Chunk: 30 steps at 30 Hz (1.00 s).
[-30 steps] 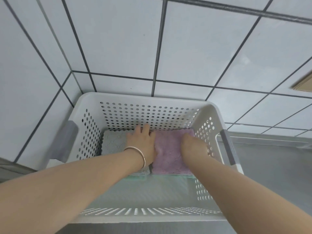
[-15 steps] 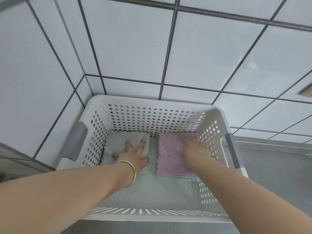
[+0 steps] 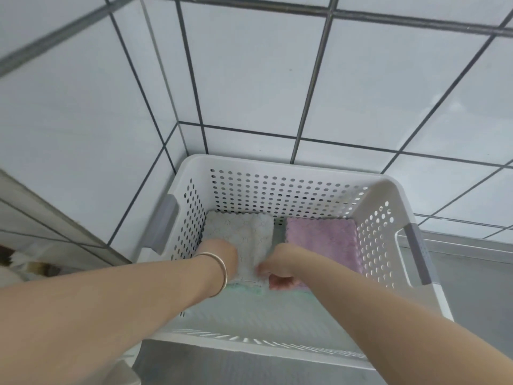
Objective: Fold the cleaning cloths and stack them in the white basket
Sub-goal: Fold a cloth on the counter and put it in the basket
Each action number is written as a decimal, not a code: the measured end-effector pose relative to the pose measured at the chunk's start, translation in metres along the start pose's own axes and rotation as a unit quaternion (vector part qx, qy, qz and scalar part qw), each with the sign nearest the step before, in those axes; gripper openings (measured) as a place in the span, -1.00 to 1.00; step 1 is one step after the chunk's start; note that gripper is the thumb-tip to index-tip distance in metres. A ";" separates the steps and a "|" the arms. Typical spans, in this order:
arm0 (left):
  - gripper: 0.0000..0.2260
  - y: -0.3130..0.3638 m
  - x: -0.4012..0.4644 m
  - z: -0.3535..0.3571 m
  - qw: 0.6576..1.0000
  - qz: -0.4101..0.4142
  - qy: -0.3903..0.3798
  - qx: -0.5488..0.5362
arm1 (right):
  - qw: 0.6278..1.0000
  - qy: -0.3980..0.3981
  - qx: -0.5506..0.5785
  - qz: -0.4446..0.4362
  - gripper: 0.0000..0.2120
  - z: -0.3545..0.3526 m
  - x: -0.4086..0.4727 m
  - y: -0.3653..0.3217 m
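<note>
Inside the white basket (image 3: 291,173), both hands have left the purple cloth (image 3: 322,237); left hand (image 3: 222,257) and right hand (image 3: 277,266) now pinch the pale blue cloth's (image 3: 244,232) near edge, seemingly straightening that stack.

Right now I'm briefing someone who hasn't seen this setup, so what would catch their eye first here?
First, the white basket with perforated walls, pushed into a corner of pale tiled wall. Inside, at the far end, a pale blue cloth lies on the left and a purple cloth on the right, with a gap between them. The left hand and right hand meet at the blue cloth's near edge, apparently pinching it.
</note>
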<state>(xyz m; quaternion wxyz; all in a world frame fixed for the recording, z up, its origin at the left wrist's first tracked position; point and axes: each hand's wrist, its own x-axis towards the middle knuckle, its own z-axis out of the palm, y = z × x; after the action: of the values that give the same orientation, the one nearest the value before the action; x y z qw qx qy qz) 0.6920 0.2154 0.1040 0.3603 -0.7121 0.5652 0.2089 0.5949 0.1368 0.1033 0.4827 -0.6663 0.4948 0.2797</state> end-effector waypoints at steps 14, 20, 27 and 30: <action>-0.68 -0.001 0.006 0.011 0.995 -0.002 -0.022 0.096 | 0.998 -0.028 -0.045 0.017 -0.63 0.017 0.008 -0.001; -0.54 0.007 0.004 0.012 0.996 -0.006 0.085 0.027 | 0.999 0.032 0.027 -0.027 -0.72 0.012 0.021 -0.007; -0.60 0.005 0.008 0.015 0.994 -0.015 0.072 0.081 | 0.996 0.069 -0.022 -0.060 -0.67 0.014 0.019 -0.015; -0.55 0.001 0.008 0.010 0.998 -0.035 0.021 0.046 | 0.998 0.050 -0.021 -0.044 -0.66 0.015 0.014 -0.019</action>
<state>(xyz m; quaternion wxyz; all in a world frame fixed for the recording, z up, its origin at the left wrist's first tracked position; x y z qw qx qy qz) 0.6939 0.2170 0.0913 0.3880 -0.7182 0.5565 0.1548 0.6187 0.1455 0.0926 0.4549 -0.7105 0.4827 0.2352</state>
